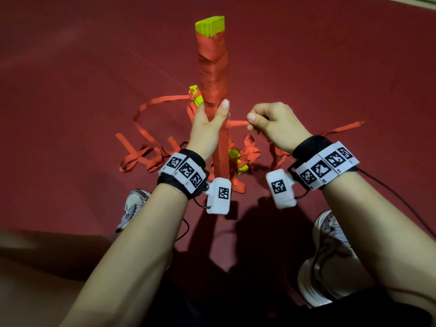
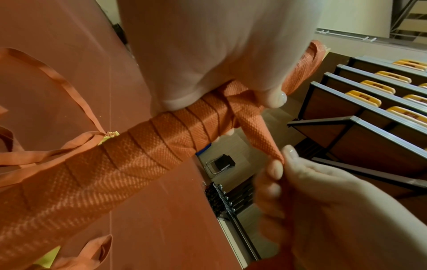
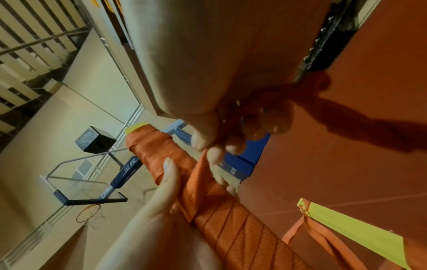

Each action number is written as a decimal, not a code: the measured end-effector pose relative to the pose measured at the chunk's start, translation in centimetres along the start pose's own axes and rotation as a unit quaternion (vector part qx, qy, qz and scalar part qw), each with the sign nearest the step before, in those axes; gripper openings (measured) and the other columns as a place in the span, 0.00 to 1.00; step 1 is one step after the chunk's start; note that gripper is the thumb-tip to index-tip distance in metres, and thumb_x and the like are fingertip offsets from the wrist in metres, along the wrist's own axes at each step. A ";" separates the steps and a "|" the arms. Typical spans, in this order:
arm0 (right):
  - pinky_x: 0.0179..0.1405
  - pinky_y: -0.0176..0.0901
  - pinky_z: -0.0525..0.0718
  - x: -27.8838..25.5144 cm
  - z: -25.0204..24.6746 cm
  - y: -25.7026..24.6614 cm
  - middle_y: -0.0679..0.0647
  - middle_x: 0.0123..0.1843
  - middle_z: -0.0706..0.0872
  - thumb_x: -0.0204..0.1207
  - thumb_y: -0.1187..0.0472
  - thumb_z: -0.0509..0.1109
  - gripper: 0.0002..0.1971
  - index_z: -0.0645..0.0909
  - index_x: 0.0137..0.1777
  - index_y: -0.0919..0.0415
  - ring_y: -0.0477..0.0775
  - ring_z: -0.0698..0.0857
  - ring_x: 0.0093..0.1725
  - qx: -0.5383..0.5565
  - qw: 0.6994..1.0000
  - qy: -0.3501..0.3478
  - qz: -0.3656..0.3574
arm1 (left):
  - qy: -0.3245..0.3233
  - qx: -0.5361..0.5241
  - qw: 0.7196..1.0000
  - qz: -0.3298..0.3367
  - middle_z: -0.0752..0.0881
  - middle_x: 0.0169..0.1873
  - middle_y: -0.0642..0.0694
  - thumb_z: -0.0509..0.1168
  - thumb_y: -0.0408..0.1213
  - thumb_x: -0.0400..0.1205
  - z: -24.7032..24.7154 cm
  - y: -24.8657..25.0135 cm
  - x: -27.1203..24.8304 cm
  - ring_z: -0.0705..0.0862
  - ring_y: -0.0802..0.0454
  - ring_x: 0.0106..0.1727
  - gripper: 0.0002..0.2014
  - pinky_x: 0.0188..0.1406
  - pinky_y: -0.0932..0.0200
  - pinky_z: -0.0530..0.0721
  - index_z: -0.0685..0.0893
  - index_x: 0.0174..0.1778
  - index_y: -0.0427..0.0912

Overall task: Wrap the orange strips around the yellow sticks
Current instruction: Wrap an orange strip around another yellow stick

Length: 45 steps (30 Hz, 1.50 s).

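A bundle of yellow sticks [image 1: 210, 25] stands nearly upright, wound almost to its top in orange strip [image 1: 213, 67]. My left hand [image 1: 210, 119] grips the wrapped bundle [image 2: 115, 164] at mid height, thumb pressed on the wrap. My right hand [image 1: 264, 123] is just right of it and pinches the strip's free end [image 1: 237, 123], pulled taut sideways from the bundle. In the left wrist view that taut end [image 2: 261, 135] runs to the right fingertips [image 2: 275, 169]. The right wrist view shows the wrapped bundle [image 3: 231, 215] and my left thumb [image 3: 171, 173] on it.
Loose orange strips [image 1: 144, 154] lie tangled on the dark red floor [image 1: 70, 90] around the bundle's base, among more yellow sticks [image 1: 195, 95], [image 3: 358, 232]. My two shoes [image 1: 330, 232] stand close below. Rows of seats [image 2: 369, 102] and a basketball hoop [image 3: 90, 213] are far off.
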State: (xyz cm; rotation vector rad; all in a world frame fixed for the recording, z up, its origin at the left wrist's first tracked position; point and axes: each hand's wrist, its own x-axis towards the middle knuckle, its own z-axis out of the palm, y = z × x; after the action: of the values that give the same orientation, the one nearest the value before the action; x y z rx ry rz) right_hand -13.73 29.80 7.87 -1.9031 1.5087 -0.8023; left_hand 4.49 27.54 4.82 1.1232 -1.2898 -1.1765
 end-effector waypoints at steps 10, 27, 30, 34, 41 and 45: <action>0.34 0.33 0.77 0.1 0.8 0.0 0.53 0.29 0.87 0.83 0.66 0.66 0.05 0.81 0.50 0.56 0.44 0.81 0.26 -0.002 0.999 -0.001 0.037 | -0.049 -0.091 0.994 -0.039 0.84 0.43 0.42 0.65 0.49 0.83 1.0 1.0 -0.6 0.84 0.48 0.45 0.13 0.53 0.51 0.83 0.81 0.53 0.42; 0.37 0.44 0.71 -0.1 -0.8 -0.9 0.70 0.32 0.81 0.75 0.57 0.79 0.17 0.79 0.32 0.65 0.47 0.74 0.31 0.098 0.990 -0.085 -0.054 | -0.057 -0.128 0.987 -0.083 0.84 0.42 0.40 0.67 0.55 0.81 0.5 1.3 -0.6 0.85 0.47 0.42 0.23 0.45 0.53 0.85 0.81 0.56 0.35; 0.34 0.42 0.69 0.0 -1.1 -2.0 0.73 0.29 0.74 0.77 0.62 0.77 0.20 0.74 0.31 0.73 0.49 0.70 0.30 0.116 0.985 -0.100 -0.080 | -0.065 -0.139 0.985 -0.082 0.85 0.42 0.43 0.68 0.54 0.81 0.6 1.1 -0.8 0.85 0.47 0.45 0.20 0.48 0.52 0.85 0.83 0.55 0.39; 0.27 0.34 0.65 0.2 -1.2 -1.7 0.53 0.22 0.67 0.79 0.63 0.76 0.24 0.68 0.27 0.65 0.43 0.65 0.25 0.123 0.987 -0.086 -0.052 | -0.083 -0.155 0.981 -0.085 0.89 0.42 0.43 0.63 0.47 0.84 0.5 1.7 -0.9 0.88 0.48 0.45 0.18 0.49 0.55 0.86 0.84 0.56 0.34; 0.29 0.37 0.76 0.1 -0.9 -0.6 0.64 0.27 0.73 0.76 0.57 0.80 0.25 0.75 0.34 0.79 0.52 0.71 0.25 0.196 0.978 -0.076 0.010 | -0.137 -0.161 0.973 -0.095 0.89 0.37 0.43 0.57 0.51 0.84 0.4 3.4 -1.5 0.87 0.46 0.39 0.22 0.40 0.55 0.88 0.87 0.47 0.35; 0.24 0.45 0.78 -0.1 0.1 -0.4 0.64 0.28 0.83 0.76 0.59 0.79 0.17 0.77 0.35 0.68 0.55 0.78 0.22 0.242 0.967 -0.081 0.028 | -0.122 -0.228 0.955 -0.145 0.89 0.36 0.38 0.51 0.52 0.92 1.1 4.0 -1.9 0.89 0.40 0.39 0.27 0.44 0.46 0.90 0.88 0.48 0.34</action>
State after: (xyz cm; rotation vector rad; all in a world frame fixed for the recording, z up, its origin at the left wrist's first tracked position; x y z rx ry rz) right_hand -13.38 29.96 8.13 -1.5144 1.1347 -0.8706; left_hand 3.49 29.82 8.66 0.8557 -0.9727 -1.7736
